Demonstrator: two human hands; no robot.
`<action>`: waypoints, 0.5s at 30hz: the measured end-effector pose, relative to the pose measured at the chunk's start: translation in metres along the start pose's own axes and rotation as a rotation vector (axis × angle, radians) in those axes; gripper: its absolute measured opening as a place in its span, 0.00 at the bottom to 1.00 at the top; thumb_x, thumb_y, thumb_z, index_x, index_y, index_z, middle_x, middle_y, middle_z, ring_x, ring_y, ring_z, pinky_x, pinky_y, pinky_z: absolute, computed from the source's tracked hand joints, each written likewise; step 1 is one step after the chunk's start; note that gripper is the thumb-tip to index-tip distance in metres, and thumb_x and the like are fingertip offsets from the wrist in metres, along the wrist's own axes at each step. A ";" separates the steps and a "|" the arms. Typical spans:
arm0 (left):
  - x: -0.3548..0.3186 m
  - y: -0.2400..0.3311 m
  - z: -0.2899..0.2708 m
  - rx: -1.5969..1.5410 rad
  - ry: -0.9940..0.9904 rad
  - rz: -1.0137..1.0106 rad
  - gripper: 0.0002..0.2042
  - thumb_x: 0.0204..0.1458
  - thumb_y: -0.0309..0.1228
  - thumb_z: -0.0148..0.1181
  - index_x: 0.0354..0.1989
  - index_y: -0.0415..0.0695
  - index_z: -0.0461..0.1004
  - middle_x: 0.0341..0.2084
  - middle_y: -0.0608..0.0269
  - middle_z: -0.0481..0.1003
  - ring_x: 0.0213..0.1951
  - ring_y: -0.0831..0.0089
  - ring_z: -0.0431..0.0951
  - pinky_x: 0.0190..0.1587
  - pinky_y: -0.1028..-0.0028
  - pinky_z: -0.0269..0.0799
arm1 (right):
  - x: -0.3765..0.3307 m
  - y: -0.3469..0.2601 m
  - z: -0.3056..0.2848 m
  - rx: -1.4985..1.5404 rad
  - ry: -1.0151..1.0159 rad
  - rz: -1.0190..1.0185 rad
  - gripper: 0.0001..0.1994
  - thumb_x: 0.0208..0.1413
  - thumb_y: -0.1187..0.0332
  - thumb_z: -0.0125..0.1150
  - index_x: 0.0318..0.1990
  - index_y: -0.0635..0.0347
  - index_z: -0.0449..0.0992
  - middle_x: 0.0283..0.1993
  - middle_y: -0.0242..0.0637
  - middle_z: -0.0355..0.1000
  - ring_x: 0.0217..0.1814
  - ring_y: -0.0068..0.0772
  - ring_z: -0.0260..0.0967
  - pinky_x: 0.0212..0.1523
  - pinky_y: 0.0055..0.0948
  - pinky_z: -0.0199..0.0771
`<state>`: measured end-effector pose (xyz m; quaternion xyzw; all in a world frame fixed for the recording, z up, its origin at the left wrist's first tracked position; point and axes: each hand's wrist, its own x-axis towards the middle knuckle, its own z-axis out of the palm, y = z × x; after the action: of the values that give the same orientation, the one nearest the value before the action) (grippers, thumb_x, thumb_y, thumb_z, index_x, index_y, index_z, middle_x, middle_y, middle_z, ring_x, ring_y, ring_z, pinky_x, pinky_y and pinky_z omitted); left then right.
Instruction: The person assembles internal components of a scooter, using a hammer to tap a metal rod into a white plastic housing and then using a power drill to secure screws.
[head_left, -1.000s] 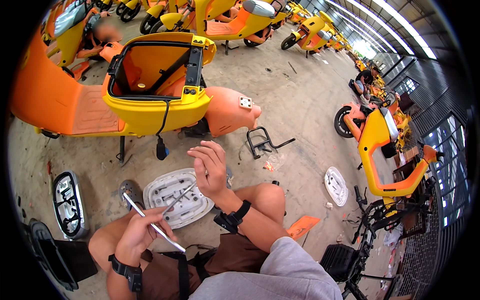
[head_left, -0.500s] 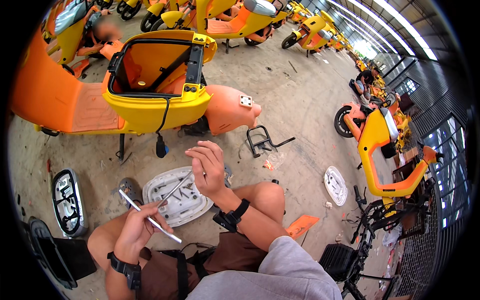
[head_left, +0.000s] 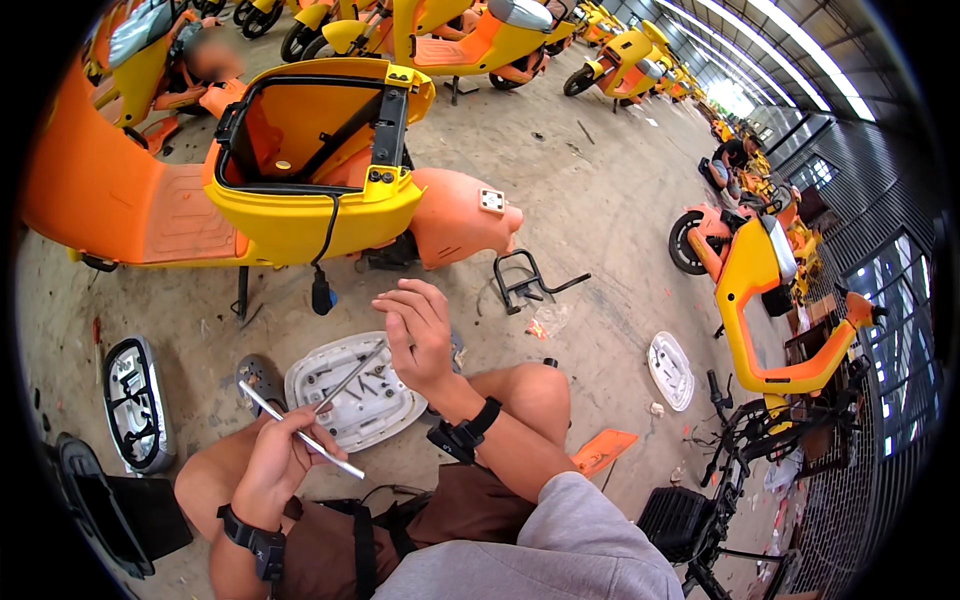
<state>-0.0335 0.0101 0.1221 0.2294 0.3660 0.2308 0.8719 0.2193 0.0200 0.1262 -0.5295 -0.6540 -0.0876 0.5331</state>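
Observation:
My left hand is closed around a T-handle wrench, gripping it where the crossbar meets the shaft. The silver crossbar slants across my fingers, and the thin shaft points up and right. My right hand is raised near the shaft's far end, fingers loosely curved and thumb apart. I cannot tell whether the shaft touches its palm. Beneath both hands lies a white plastic panel, shaped like a shallow tray, with several loose bolts in it.
In front stands a yellow and orange scooter with its seat compartment uncovered and a cable hanging. A black metal bracket and a smaller white panel lie rightward. A black-and-silver seat part is left. More scooters and other people are beyond.
The wrench's crossbar has turned slightly in my left hand. My right hand has barely shifted beside the shaft, and the panel and scooter stay put.

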 end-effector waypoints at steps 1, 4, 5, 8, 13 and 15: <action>0.000 -0.002 -0.002 -0.020 0.089 -0.008 0.19 0.58 0.28 0.45 0.55 0.27 0.63 0.24 0.45 0.77 0.31 0.51 0.81 0.39 0.61 0.78 | 0.000 0.000 0.001 0.002 0.002 0.001 0.07 0.55 0.74 0.54 0.37 0.63 0.79 0.40 0.38 0.74 0.53 0.44 0.66 0.57 0.42 0.61; -0.008 0.001 0.014 0.160 0.088 0.033 0.20 0.58 0.28 0.46 0.56 0.26 0.63 0.23 0.43 0.77 0.30 0.49 0.81 0.40 0.59 0.78 | 0.000 0.001 0.000 -0.006 0.005 -0.001 0.07 0.55 0.74 0.54 0.37 0.63 0.79 0.40 0.37 0.74 0.53 0.44 0.66 0.57 0.42 0.61; -0.011 0.004 0.012 0.159 -0.041 0.021 0.20 0.58 0.27 0.46 0.56 0.26 0.64 0.22 0.43 0.77 0.29 0.49 0.81 0.40 0.58 0.78 | 0.001 0.001 0.000 -0.010 0.002 -0.008 0.07 0.55 0.74 0.54 0.37 0.63 0.79 0.40 0.37 0.74 0.53 0.44 0.66 0.57 0.42 0.62; -0.019 0.010 0.007 0.154 -0.303 -0.001 0.21 0.57 0.27 0.46 0.56 0.25 0.64 0.20 0.43 0.76 0.28 0.47 0.80 0.40 0.56 0.78 | 0.004 -0.002 -0.001 -0.022 0.002 -0.029 0.07 0.55 0.74 0.54 0.37 0.63 0.79 0.40 0.37 0.75 0.53 0.44 0.66 0.56 0.42 0.62; -0.005 0.001 0.002 0.089 -0.081 0.009 0.21 0.58 0.27 0.46 0.56 0.24 0.63 0.20 0.42 0.76 0.27 0.48 0.80 0.34 0.60 0.78 | 0.001 0.000 -0.003 -0.010 0.010 0.031 0.07 0.55 0.74 0.55 0.37 0.63 0.79 0.41 0.37 0.75 0.53 0.43 0.66 0.57 0.41 0.62; -0.003 -0.001 0.005 0.105 0.085 -0.021 0.22 0.58 0.28 0.46 0.57 0.23 0.60 0.22 0.42 0.77 0.27 0.49 0.81 0.31 0.65 0.78 | 0.001 0.001 -0.005 -0.011 0.014 0.023 0.07 0.55 0.73 0.55 0.37 0.63 0.79 0.41 0.37 0.75 0.53 0.43 0.66 0.56 0.41 0.62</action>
<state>-0.0317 0.0068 0.1264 0.2609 0.4167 0.2117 0.8447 0.2233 0.0177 0.1281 -0.5393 -0.6435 -0.0889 0.5358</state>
